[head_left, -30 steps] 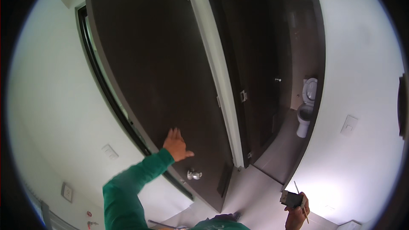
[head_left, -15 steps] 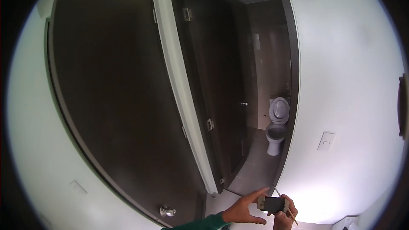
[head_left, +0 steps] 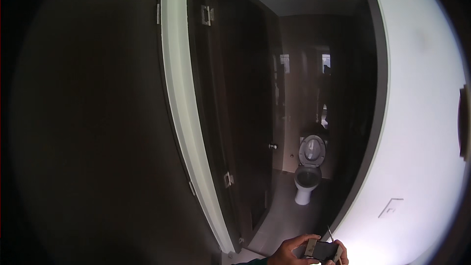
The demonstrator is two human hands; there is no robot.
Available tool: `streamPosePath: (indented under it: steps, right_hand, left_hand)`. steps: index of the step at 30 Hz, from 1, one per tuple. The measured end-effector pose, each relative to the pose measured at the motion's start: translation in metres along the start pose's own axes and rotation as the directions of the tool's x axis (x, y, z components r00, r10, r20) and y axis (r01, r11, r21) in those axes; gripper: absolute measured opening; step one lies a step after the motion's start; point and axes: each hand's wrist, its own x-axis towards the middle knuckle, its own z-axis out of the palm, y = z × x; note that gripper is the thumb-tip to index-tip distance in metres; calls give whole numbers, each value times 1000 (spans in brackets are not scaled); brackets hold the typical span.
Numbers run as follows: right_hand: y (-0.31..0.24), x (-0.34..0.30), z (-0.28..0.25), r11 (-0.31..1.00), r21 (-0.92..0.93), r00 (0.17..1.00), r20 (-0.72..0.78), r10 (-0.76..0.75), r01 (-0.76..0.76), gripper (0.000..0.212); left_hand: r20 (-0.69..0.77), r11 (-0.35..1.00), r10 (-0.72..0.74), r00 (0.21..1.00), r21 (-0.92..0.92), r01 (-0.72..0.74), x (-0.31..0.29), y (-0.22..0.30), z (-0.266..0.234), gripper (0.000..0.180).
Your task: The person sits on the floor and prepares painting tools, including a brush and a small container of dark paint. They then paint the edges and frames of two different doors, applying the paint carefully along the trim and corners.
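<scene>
Low in the picture, both my hands are around a small flat block with a dark face and tan bands at its ends. My left hand grips its left side, fingers along the top edge and thumb beneath. My right hand has hold of the right end, partly cut off by the lower edge. A thin stick, light in colour, juts up past the block beside my right fingers. Its lower part runs behind or against the block, and its exact kind is unclear.
A doorway ahead opens into a tiled bathroom with a toilet, its lid raised. The bathroom's dark door swings inward on the left. Another dark door fills the left side. On the right white wall is a light switch.
My left hand, open beside the block before, has closed on its left side. The view has moved closer to the bathroom doorway, and my hands sit lower in the picture.
</scene>
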Motion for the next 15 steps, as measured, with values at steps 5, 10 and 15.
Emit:
streamPosePath:
  steps: [5, 10, 15]
  right_hand:
    - [26, 43, 26, 998, 59, 995, 91, -33, 27, 80]
    - [40, 70, 34, 988, 112, 977, 197, 81, -105, 82]
    - [58, 89, 28, 969, 171, 913, 396, 95, -175, 87]
  left_hand:
    - [-75, 996, -63, 995, -68, 58, 16, -20, -40, 73]
    - [-160, 998, -47, 986, 39, 54, 17, -25, -62, 69]
    - [-340, 988, -114, 933, -136, 71, 9, -17, -61, 67]
